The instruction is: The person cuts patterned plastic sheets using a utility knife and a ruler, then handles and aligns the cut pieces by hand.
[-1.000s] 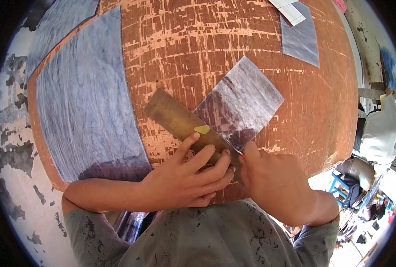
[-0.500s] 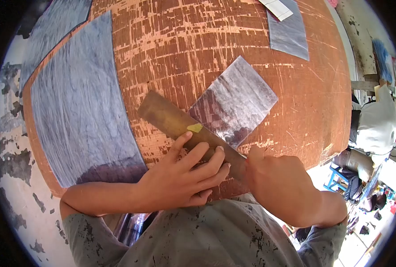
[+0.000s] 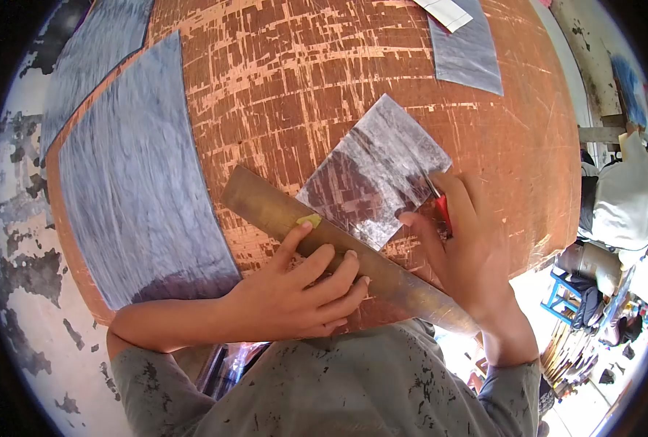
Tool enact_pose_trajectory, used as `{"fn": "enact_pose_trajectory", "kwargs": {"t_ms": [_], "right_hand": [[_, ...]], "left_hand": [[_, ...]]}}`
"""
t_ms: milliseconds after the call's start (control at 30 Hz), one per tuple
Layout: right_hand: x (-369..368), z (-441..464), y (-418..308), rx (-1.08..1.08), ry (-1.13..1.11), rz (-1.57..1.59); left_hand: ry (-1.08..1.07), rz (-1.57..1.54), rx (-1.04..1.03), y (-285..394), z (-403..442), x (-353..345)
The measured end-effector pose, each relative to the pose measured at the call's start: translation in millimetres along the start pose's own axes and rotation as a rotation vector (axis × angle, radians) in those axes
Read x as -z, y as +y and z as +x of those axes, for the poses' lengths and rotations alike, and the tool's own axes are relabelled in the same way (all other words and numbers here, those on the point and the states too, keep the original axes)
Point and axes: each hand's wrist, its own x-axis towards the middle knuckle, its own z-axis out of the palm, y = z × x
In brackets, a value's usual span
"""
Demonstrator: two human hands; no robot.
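Note:
A flat brown metal bar (image 3: pixel 386 273) lies diagonally on the scratched orange-brown board (image 3: pixel 302 44). My left hand (image 3: pixel 295 291) rests on it with fingers spread, the index fingertip at a small yellow patch (image 3: pixel 309 220) on the bar. Just beyond the bar is a shiny translucent sheet (image 3: pixel 375 167), whose lower left edge meets the bar. My right hand (image 3: pixel 466 244) is at the sheet's right side, closed around a red-handled tool (image 3: pixel 442 209) with a thin metal tip. The thumb is near the sheet's lower right edge.
Large grey-blue sheets (image 3: pixel 138 182) lie on the left of the board. A smaller grey sheet (image 3: pixel 466 54) with a white strip (image 3: pixel 446 13) on it is at the upper right. Beyond the board's right side are a blue stool (image 3: pixel 560 298) and a white bag (image 3: pixel 619 211).
My right hand has moved from the bar's lower part up to the sheet's right edge, and the red-handled tool now shows. More of the bar is uncovered. My left hand stays on the bar.

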Motion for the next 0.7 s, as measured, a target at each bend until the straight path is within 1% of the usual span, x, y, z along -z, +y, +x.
{"fn": "enact_pose_trajectory", "kwargs": {"t_ms": [67, 133, 233, 367, 433, 467, 533, 567, 600, 633, 667, 700], "right_hand": [[-3, 8, 2, 0.003, 0.018, 0.027], [-4, 16, 4, 0.079, 0.056, 0.047], [-3, 25, 5, 0.094, 0.019, 0.046], [-1, 29, 2, 0.157, 0.047, 0.048], [13, 19, -12, 0.062, -0.114, -0.003], [16, 14, -15, 0.068, -0.119, -0.001], [21, 3, -20, 0.153, -0.288, 0.022], [20, 0, -22, 0.156, -0.289, 0.022], [18, -2, -24, 0.161, -0.349, 0.001], [16, -3, -25, 0.166, -0.408, -0.021], [13, -3, -25, 0.167, -0.411, -0.021], [10, -3, -26, 0.170, -0.422, -0.063]], "left_hand": [[0.013, -0.043, 0.009, -2, 1, 1], [0.017, -0.047, 0.022, -4, 3, 4], [0.027, -0.051, 0.039, -7, 4, 7], [0.036, -0.067, 0.040, -7, 3, 9], [0.056, -0.079, 0.056, -6, 0, 4], [0.075, -0.094, 0.067, -6, -1, 3], [0.099, -0.105, 0.096, -9, 1, 9], [0.125, -0.115, 0.117, -11, 2, 11], [0.126, -0.114, 0.118, -11, 2, 10], [0.183, -0.095, 0.175, -11, 1, 8], [0.240, -0.078, 0.232, -11, 0, 7], [0.240, -0.080, 0.235, -12, 1, 8]]}}
